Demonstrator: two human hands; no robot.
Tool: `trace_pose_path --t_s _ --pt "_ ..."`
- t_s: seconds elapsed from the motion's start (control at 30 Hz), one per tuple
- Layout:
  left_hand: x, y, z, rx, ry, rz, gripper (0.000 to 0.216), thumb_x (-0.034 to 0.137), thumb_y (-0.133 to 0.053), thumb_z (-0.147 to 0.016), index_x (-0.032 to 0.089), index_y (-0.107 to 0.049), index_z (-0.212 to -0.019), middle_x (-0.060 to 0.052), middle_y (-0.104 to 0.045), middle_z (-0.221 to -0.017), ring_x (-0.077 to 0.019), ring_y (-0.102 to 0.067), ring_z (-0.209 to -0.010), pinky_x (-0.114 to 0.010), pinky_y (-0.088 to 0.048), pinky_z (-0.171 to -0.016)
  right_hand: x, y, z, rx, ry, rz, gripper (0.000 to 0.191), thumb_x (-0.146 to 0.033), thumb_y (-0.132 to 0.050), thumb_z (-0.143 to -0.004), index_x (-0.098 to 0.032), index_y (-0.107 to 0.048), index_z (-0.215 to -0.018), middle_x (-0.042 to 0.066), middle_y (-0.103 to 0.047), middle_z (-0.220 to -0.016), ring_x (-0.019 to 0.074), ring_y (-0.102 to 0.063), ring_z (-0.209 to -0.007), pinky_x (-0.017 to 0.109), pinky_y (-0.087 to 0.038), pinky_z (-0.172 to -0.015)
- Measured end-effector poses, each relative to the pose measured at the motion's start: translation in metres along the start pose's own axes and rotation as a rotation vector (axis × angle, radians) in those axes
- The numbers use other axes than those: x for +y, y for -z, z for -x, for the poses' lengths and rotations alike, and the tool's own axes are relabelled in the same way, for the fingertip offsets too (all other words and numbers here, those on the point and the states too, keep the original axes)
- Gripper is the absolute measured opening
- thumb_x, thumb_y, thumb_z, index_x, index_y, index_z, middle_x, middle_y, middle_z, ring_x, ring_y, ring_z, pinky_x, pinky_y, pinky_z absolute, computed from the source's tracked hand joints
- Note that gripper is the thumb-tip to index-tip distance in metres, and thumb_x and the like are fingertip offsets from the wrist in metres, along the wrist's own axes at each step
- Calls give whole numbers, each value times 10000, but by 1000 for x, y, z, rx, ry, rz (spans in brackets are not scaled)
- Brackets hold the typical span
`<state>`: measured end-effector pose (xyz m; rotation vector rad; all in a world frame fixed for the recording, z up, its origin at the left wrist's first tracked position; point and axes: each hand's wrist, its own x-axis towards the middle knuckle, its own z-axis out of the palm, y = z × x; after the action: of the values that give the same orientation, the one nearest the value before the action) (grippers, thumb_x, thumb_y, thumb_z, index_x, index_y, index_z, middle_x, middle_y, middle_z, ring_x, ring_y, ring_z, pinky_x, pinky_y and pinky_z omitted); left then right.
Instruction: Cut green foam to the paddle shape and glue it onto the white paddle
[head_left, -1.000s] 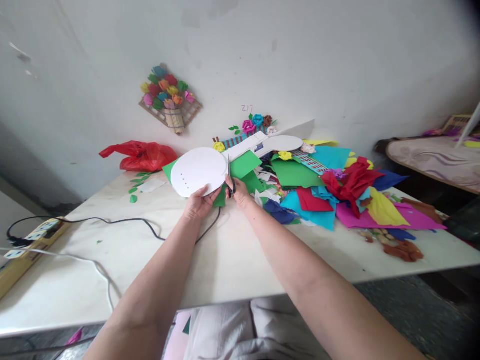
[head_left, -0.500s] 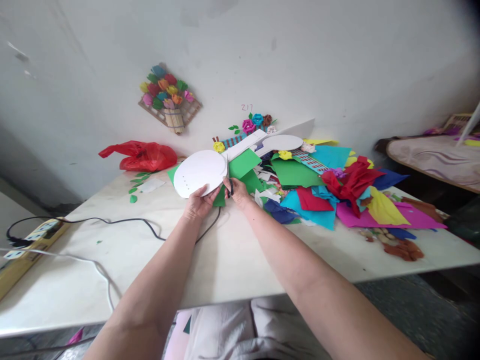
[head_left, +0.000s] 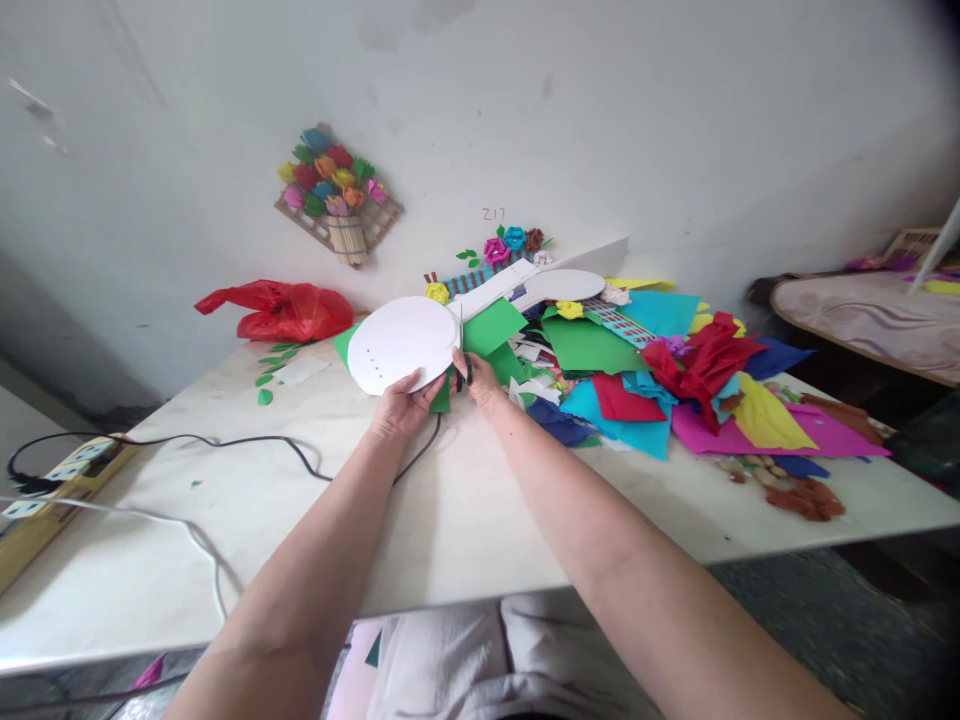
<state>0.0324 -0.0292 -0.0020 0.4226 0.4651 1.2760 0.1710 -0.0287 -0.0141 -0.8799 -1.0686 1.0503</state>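
Wall [head_left: 675, 130]: Bright artificial flowers [head_left: 325, 165] crowd a lattice panel [head_left: 384, 220].
Tabletop [head_left: 135, 580]: A red plastic bag [head_left: 296, 311] slumps near the wall.
Left end: Black cable [head_left: 196, 437] and white cable [head_left: 216, 570] trail by a yellow power strip [head_left: 30, 545].

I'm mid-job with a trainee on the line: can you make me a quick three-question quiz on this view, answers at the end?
1. True or false: the left hand grips the white rounded piece by the edge farthest from the person.
2. What tool is the right hand holding?
3. Which colour is the plastic bag near the wall? A) blue B) red C) yellow

Key:
1. False: the left hand grips the white rounded piece by its near edge.
2. Scissors.
3. B.
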Motion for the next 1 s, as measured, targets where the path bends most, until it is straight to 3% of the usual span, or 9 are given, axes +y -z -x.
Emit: trace_pose_path --t_s 0.5,1.0 --pt "5 0 -1 47 4 55 543 -24 -437 -810 168 -457 -1318 -91 -721 -898 -254 -707 -801 -356 -607 -720 -6 -3 1 19 24 39 453 -594 -689 -633 -184 -497 -640 -76 -486 -432 53 -428 -328 187 -366 -349" --pt "5 3 -2 51 22 53 500 34 -486 -833 148 -457 -1318 -161 -673 -1104 -285 -682 -926 -361 -602 -742 -4 2 1 -15 -13 17 455 -595 -692 -636 -179 -507 -632 -59 -508 -439 65 -462 -340 196 -384 -375"
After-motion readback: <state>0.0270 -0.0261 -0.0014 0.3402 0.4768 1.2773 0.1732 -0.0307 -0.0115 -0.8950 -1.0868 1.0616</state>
